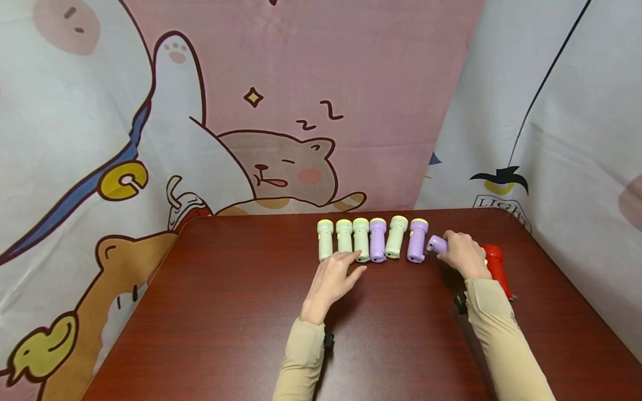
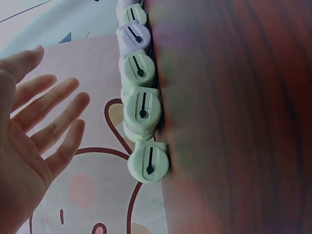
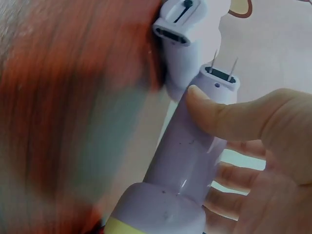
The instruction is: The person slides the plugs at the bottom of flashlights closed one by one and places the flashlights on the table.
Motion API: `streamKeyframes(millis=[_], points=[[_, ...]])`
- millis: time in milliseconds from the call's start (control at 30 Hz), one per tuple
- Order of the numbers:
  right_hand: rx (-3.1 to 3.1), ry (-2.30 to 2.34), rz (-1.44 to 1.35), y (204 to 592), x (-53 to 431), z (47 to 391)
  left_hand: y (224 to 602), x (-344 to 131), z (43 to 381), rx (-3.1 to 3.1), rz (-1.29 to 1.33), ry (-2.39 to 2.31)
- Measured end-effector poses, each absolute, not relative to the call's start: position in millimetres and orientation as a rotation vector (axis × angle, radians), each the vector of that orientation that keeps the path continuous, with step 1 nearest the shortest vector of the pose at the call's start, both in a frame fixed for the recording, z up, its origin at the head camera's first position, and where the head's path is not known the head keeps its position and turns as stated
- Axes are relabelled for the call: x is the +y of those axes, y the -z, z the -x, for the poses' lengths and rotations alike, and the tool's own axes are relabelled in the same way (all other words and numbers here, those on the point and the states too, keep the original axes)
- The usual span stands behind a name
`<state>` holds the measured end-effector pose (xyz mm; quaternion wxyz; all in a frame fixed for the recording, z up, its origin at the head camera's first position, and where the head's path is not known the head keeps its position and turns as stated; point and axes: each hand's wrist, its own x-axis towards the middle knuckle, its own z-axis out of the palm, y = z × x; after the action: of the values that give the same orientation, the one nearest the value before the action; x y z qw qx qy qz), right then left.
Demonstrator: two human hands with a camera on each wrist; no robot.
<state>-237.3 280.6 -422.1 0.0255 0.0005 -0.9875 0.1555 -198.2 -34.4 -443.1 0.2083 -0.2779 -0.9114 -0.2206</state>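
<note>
My right hand (image 1: 462,254) grips a purple flashlight (image 3: 183,146), its thumb lying along the barrel. Two thin metal prongs stick out of that flashlight's tail. Close by on its left stands a purple flashlight (image 1: 417,240), the right end of a row. Leftward along the row come a pale green flashlight (image 1: 397,236), a second purple one, then three more pale green ones. My left hand (image 2: 41,131) has its fingers spread and loosely bent, holding nothing. In the head view it hovers in front of the green flashlights at the row's left part.
A red flashlight (image 1: 495,264) lies on the table right of my right hand, partly hidden by it. The brown wooden table (image 1: 225,317) ends at a cartoon-printed cloth (image 1: 391,111) behind the row. Each wrist carries a small dark device.
</note>
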Motion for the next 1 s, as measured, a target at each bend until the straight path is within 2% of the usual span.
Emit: streamKeyframes(millis=[1000], points=[[-2.682,-0.540,-0.395,421,213,229,439,-35,198,-2.509,0.731,0.611]])
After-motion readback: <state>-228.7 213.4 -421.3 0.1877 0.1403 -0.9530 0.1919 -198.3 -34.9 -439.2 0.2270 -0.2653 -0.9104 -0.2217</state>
